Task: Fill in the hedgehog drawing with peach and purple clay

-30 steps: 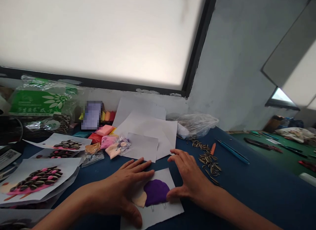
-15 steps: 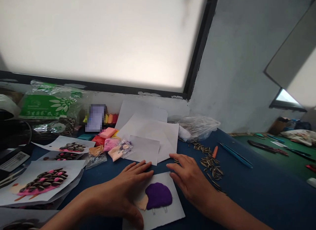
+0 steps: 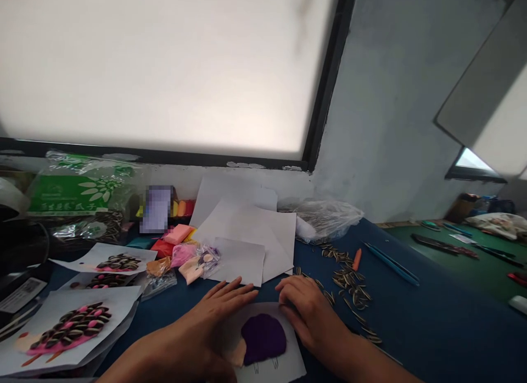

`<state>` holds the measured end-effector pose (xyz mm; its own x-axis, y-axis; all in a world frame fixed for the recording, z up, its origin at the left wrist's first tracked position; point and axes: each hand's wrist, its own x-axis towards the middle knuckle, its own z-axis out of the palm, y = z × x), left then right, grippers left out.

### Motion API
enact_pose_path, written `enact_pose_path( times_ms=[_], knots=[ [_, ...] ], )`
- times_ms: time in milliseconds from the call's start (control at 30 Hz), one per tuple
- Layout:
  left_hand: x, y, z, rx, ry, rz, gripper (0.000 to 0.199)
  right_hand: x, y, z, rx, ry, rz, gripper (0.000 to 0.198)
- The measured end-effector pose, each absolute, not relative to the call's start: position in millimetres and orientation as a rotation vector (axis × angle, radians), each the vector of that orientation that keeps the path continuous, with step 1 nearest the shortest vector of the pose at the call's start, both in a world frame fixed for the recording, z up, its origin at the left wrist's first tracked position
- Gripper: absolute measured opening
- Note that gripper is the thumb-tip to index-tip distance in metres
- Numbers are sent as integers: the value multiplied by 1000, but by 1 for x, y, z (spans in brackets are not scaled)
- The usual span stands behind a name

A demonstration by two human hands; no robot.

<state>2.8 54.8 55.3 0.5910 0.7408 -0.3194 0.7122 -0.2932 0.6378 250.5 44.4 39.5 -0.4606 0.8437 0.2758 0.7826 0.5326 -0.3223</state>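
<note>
A white sheet of paper (image 3: pixel 294 361) lies on the blue tabletop. It carries a flat purple clay shape (image 3: pixel 263 339) with a rounded top, joined at its left to a cream clay piece (image 3: pixel 236 353). Two small legs are drawn in pencil below. My left hand (image 3: pixel 206 328) rests over the sheet's left side, fingers outstretched and nothing held; its thumb is in shadow. At the upper right corner of the sheet is my right hand (image 3: pixel 313 314), its fingers loosely bent and closer together, with nothing visible in them. Whether its fingertips press the paper is hard to see.
Sunflower seeds (image 3: pixel 349 284) are scattered right of my hand, by an orange clay stick (image 3: pixel 357 259) and blue tweezers (image 3: pixel 391 265). Finished seed-and-clay pictures (image 3: pixel 78 328) are stacked left. Clay packets (image 3: pixel 185 254), blank sheets (image 3: pixel 247 224) and a green seed bag (image 3: pixel 74 185) lie behind.
My right hand's fingers have bent inward and drawn together near the sheet's corner. My left hand stays spread. The whole view has shifted, so things on the table appear slightly lower.
</note>
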Motion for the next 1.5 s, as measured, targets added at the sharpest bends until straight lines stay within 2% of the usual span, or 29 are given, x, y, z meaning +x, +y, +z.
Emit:
enact_pose_path(
  times_ms=[67, 167, 300, 567, 633, 700, 800, 1200, 1233, 1300, 1400, 1500],
  knots=[
    [-3, 56, 49, 1941, 1161, 186, 94, 252, 43, 47, -1342, -2345, 240, 17],
    [-9, 62, 35, 1782, 1106, 449, 60, 254, 39, 53, -1377, -2270, 361, 17],
    [-6, 68, 26, 1685, 1055, 556, 42, 253, 36, 53, -1369, -2203, 568, 17],
    [13, 62, 39, 1860, 1153, 476, 20, 252, 33, 33, -1232, -2275, 473, 15],
    [17, 60, 38, 1901, 1185, 487, 19, 251, 33, 31, -1104, -2215, 408, 23],
    [20, 58, 34, 1950, 1229, 521, 18, 248, 31, 30, -960, -2168, 433, 29],
    [24, 56, 25, 2032, 1294, 566, 15, 243, 27, 29, -843, -2153, 539, 25],
    [24, 56, 7, 2150, 1268, 634, 16, 242, 31, 13, -1013, -2330, 578, 28],
    [22, 56, 8, 2137, 1240, 656, 20, 242, 31, 11, -1020, -2339, 568, 28],
    [20, 55, 15, 2133, 1164, 656, 42, 242, 30, 6, -1031, -2342, 555, 29],
    [21, 52, 33, 2210, 1091, 432, 68, 242, 30, 2, -1038, -2324, 557, 31],
    [24, 48, 46, 2294, 987, 278, 77, 243, 30, 0, -1034, -2305, 570, 35]
  ],
)
